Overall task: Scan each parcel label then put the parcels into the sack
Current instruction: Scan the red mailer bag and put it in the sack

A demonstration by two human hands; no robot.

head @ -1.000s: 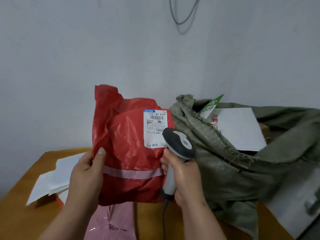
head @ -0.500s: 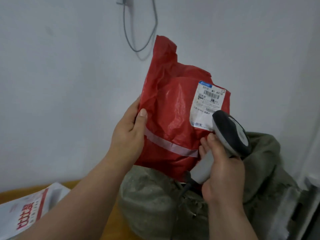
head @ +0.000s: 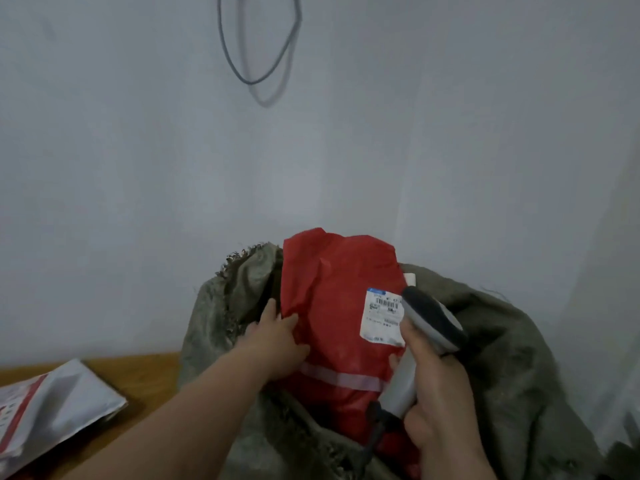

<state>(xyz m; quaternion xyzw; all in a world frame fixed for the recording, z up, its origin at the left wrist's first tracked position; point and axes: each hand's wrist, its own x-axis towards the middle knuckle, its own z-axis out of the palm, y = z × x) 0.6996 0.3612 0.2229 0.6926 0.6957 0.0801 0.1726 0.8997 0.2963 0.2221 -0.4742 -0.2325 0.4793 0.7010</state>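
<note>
A red plastic parcel [head: 332,306] with a white barcode label [head: 381,315] sits partway inside the mouth of the grey-green woven sack [head: 512,368]. My left hand [head: 277,337] grips the parcel's left edge, thumb on its front. My right hand [head: 436,400] holds a grey handheld scanner [head: 429,323] by its handle, just right of the label, and its fingers touch the parcel's right edge. The scanner's dark cable hangs down over the sack. The lower part of the parcel is hidden behind the sack's rim.
A white parcel with red print [head: 52,407] lies on the wooden table [head: 145,375] at the lower left. A pale wall stands close behind, with a loop of grey cable [head: 256,64] hanging on it. The sack's frayed rim [head: 242,258] stands up at its left.
Both hands have lowered the red parcel from in front of the wall into the sack's mouth. The scanner stays in my right hand beside the label.
</note>
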